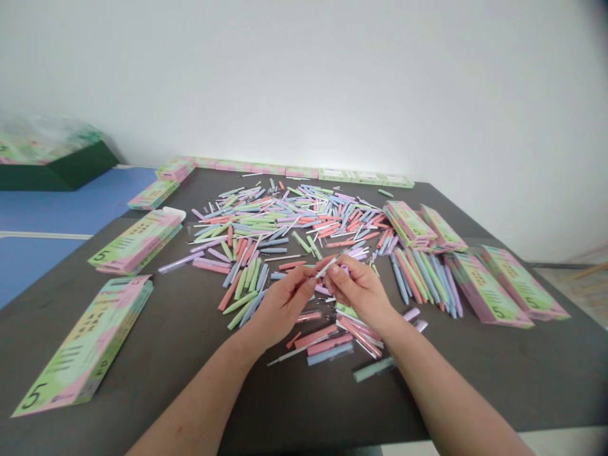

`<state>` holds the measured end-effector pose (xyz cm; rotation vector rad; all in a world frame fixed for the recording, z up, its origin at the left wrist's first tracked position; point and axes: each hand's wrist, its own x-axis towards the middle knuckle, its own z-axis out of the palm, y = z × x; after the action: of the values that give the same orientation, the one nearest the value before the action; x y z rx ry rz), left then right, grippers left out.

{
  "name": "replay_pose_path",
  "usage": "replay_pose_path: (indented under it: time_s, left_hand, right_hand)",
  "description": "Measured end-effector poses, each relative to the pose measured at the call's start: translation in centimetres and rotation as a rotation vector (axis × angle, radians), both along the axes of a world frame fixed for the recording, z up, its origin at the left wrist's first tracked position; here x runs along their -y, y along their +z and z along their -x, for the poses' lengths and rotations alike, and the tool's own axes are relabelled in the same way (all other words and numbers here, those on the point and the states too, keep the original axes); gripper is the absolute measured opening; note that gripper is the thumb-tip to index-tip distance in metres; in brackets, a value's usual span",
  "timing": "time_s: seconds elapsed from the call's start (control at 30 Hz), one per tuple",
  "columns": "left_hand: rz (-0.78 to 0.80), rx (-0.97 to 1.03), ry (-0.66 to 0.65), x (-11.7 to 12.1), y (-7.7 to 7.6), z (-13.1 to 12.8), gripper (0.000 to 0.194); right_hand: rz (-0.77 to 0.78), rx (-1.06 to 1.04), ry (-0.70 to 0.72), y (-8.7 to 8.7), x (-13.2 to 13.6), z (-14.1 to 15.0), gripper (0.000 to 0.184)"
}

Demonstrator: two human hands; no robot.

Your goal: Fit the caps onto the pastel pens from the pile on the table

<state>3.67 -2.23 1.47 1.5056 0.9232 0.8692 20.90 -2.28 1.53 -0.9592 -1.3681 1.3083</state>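
Both hands (285,304) seemingly pinch a pen (327,268).

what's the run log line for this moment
left hand: fingers at thin white pen part | right hand: holding it | dark table: pastel pen barrels scattered, pink-green boxes alongside

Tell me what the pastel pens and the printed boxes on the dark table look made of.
The pastel pens look like matte plastic, with smooth, even colour and a soft sheen. The printed boxes look like thin coated card, with flat print and folded edges. The dark table has a matte top, perhaps laminate or paint; the look leaves that open.
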Motion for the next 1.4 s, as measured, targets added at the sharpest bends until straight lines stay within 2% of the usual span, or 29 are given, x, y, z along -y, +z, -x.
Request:
replay_pose_path:
  time_s: [0.13, 0.33, 0.5, 0.6, 0.83, 1.03, 1.27, 1.4]
  left_hand:
    - [-0.072, -0.073, 0.036, -0.2, 0.2, 0.4, 0.027]
    - [-0.142, -0.158, 0.005, -0.2, 0.5, 0.8, 0.025]
    - [-0.159, -0.189, 0.013, 0.0, 0.6, 0.9, 0.025]
    - [-0.16, -0.196, 0.013, 0.0, 0.5, 0.9, 0.026]
    - [-0.167, -0.228, -0.009, -0.2, 0.4, 0.8, 0.029]
    - [-0.206, -0.286, -0.033, -0.1, 0.3, 0.9, 0.03]
    - [-0.314, -0.357, -0.056, 0.1, 0.8, 0.8, 0.029]
    - [-0.365, -0.401, -0.065, 0.3, 1.1, 0.8, 0.029]
  right_hand:
    - [-0.01, -0.151, -0.026, 0.8, -0.2, -1.1, 0.028]
    - [-0.143, 0.047, -0.186, 2.2, -0.4, -3.4, 0.026]
    - [-0.224, -0.003, -0.341, 3.0, -0.1, -4.1, 0.017]
    - [-0.247, -0.012, -0.406, 3.2, -0.1, -4.1, 0.017]
    - [-0.226, -0.033, -0.309, 3.0, -0.1, -4.1, 0.015]
    - [-0.189, 0.037, -0.198, 2.4, -0.1, -4.4, 0.015]
    - [-0.097, 0.163, -0.034, 3.0, 0.2, -2.9, 0.013]
    - [-0.051, 0.166, 0.012, 2.7, 0.3, -2.1, 0.016]
